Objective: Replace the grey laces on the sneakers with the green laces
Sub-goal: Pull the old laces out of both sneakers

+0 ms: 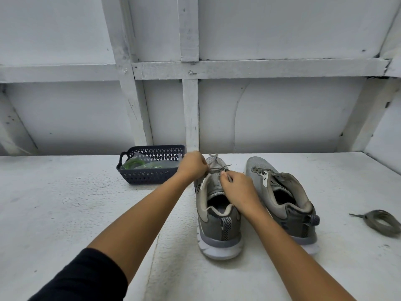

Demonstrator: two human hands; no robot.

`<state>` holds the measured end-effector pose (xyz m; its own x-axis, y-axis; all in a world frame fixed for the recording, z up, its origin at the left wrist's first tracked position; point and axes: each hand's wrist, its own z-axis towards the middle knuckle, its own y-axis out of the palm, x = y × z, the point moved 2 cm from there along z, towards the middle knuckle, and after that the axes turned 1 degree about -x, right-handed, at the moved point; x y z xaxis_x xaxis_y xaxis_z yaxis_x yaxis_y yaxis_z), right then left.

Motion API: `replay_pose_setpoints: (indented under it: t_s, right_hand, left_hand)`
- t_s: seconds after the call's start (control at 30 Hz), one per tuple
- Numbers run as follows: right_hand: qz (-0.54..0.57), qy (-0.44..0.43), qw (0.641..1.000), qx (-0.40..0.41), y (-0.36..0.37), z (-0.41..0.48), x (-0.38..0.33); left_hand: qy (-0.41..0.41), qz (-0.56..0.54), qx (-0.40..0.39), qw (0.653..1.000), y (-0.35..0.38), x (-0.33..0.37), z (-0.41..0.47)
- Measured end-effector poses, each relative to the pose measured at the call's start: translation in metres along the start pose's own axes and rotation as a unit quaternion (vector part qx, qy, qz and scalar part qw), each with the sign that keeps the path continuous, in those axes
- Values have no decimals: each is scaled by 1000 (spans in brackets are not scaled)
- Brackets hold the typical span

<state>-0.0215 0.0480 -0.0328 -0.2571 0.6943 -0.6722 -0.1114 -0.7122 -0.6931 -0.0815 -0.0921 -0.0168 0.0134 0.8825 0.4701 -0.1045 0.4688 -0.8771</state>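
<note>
Grey sneakers (219, 216) with white soles, navy lattice basket (149, 170), green laces (133, 164).

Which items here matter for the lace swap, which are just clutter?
Job: left sneaker; grey lace, pinched by left hand and right hand; right sneaker, unlaced; pulled lace coil; green laces; basket.
Not: table; wall framing.

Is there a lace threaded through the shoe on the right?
No: the right sneaker shows bare eyelets, and a coiled grey lace lies loose on the table beside it.
</note>
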Motion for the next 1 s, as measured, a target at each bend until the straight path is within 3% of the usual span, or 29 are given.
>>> replay_pose_setpoints:
  t_s: [0.13, 0.33, 0.43, 0.5, 0.57, 0.63, 0.73, 0.87, 1.0]
  right_hand:
    - [9, 2, 1000, -3, 1, 0, 1]
    - [12, 13, 1000, -10, 1, 0, 4]
    - [4, 17, 999, -27, 1, 2, 2]
    - [-1, 23, 999, -31, -4, 7, -3]
    - [4, 20, 1000, 7, -17, 19, -9]
    - [3, -8, 999, 52, -33, 40, -14]
    - [-57, -47, 997, -10, -42, 73, -22]
    - [-59, -83, 988, -114, -33, 84, -31]
    - [-78, -129, 987, -56, -38, 92, -38]
  left_hand:
    - [-21, -95, 87, 991, -10, 0, 3]
    - [-36, -280, 197, 939, -49, 7, 24]
    - [-27, -366, 140, 920, -61, 16, 23]
    - [-25, -466, 61, 882, -62, 24, 15]
    - [-21, -535, -4, 845, -62, 30, 5]
    - [-11, -552, -43, 833, -60, 33, -3]
    - [-6, -591, -82, 803, -62, 38, -13]
    - [-13, -594, -116, 796, -65, 43, -21]
    - [-10, -570, -153, 807, -65, 40, -30]
